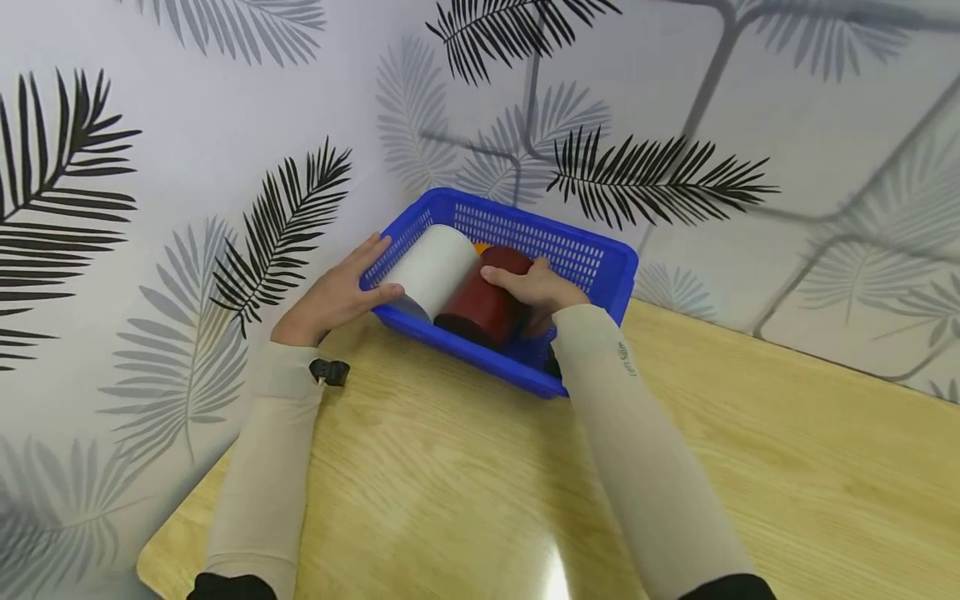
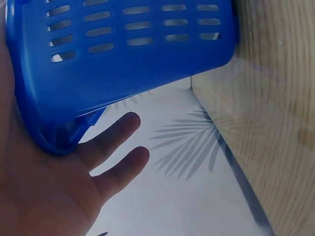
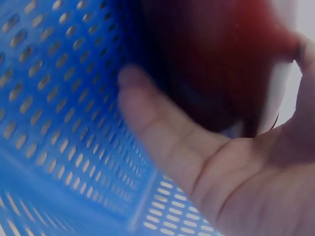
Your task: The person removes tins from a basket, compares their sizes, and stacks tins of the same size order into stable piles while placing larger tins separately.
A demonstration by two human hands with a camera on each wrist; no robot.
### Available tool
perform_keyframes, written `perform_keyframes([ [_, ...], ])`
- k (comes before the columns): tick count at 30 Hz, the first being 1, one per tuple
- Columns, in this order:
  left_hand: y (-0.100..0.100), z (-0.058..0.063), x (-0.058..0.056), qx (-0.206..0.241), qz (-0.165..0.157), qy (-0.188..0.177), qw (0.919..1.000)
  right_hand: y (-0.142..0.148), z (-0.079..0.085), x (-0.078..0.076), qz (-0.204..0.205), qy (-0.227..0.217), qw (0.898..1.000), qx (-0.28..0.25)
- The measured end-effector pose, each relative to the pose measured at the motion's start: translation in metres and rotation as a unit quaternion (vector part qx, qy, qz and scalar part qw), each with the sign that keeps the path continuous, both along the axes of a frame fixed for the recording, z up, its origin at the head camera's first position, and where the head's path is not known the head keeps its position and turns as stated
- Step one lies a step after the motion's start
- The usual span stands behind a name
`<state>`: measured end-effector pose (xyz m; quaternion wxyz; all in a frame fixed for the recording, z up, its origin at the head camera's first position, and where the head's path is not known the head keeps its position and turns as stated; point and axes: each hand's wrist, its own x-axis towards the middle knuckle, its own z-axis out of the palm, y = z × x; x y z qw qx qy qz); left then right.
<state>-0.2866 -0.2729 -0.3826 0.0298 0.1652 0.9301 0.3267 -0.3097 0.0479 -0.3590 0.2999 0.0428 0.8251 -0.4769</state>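
Observation:
A blue plastic basket (image 1: pixel 480 348) with slotted walls stands on the table against the wall covering. Inside it a white cylinder (image 1: pixel 433 265) leans on its side, next to a dark red cylinder (image 1: pixel 480 304). My right hand (image 1: pixel 543 287) reaches into the basket and grips the red cylinder, thumb on its top side and fingers along its right. My left hand (image 1: pixel 333 292) rests against the basket's left corner, fingers spread. In the left wrist view the basket corner (image 2: pixel 123 73) lies against the palm, with two straight fingers beyond it. The right wrist view is blurred.
Part of an orange thing (image 1: pixel 482 247) shows behind the cylinders. A dark thing (image 1: pixel 552 364) lies at the basket's front right, mostly hidden by the right forearm. The wood-grain table (image 1: pixel 420 483) meets leaf-patterned wall covering (image 1: pixel 480 108) at the back and left.

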Motion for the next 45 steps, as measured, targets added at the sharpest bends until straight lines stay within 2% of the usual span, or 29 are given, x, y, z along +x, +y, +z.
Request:
perform_keyframes([
  [4,0.004,0.000,-0.003,0.007,-0.002,0.011,0.9999,0.007,0.004,-0.004,-0.007,-0.015,1.000,-0.012],
  [11,0.001,-0.001,-0.002,0.005,0.001,0.008,1.0000,0.007,0.006,-0.005,-0.015,-0.010,0.997,-0.080],
  [17,-0.004,-0.002,0.001,0.007,0.009,0.006,0.9999,0.001,0.012,-0.002,-0.032,0.028,0.993,-0.112],
  [24,-0.003,-0.003,0.003,0.013,0.010,-0.001,0.9999,-0.001,0.015,0.000,-0.051,0.078,0.988,-0.119],
  [27,-0.003,-0.003,0.002,0.017,0.009,0.001,0.9998,0.000,0.019,0.002,-0.050,0.116,0.985,-0.115],
  [30,-0.004,-0.003,0.001,0.017,0.006,0.004,0.9998,0.003,0.026,0.005,-0.045,0.167,0.976,-0.133],
  [34,-0.002,-0.001,0.001,0.020,0.004,0.005,0.9998,0.013,0.039,0.010,-0.039,0.225,0.956,-0.182],
  [41,-0.002,0.000,0.004,0.012,0.002,0.015,0.9998,0.029,0.063,0.023,-0.051,0.293,0.924,-0.239],
  [45,-0.002,0.000,0.004,-0.003,0.003,0.026,0.9996,0.040,0.070,0.034,-0.055,0.337,0.905,-0.255],
])
